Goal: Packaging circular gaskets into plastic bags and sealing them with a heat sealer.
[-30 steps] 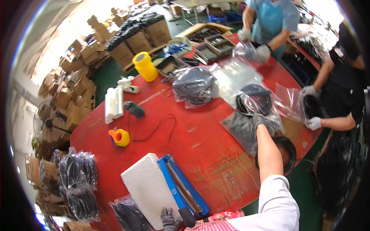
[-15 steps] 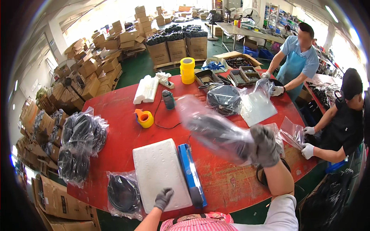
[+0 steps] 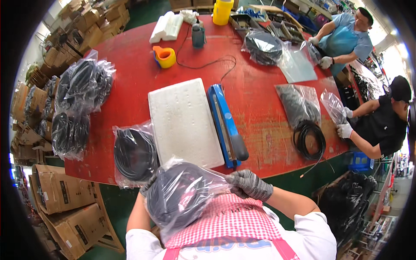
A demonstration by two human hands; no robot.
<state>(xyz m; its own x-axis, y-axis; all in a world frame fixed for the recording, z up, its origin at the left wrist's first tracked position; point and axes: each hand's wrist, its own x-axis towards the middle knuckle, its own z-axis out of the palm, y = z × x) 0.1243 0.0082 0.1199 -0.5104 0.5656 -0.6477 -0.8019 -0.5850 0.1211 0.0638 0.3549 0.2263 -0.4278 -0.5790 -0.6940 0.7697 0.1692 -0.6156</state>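
Close to my body I hold a clear plastic bag with a coil of black cable (image 3: pixel 177 195). My right hand (image 3: pixel 250 183), in a grey glove, is closed on the bag's gathered plastic end. At the bag's other side my left hand (image 3: pixel 148 185), also gloved, grips its edge, mostly hidden behind the bag. Just beyond the bag lies a white foam board (image 3: pixel 186 123). A blue bag sealer (image 3: pixel 222 117) with a dark handle lies along the board's right side. Another bagged cable coil (image 3: pixel 135 152) rests to the board's left.
Bagged coils (image 3: pixel 82 86) are piled at the table's left. A yellow tape roll (image 3: pixel 166 57) and a dark green bottle-like object (image 3: pixel 198 37) stand farther back. At the right, a loose black cable coil (image 3: pixel 310 141) lies against a plastic bag (image 3: pixel 299 102). Two co-workers (image 3: pixel 377 121) stand at the right.
My right hand has brought the bagged coil from over the table back toward my body. My left hand has left the foam board for the bag. The view has tilted down.
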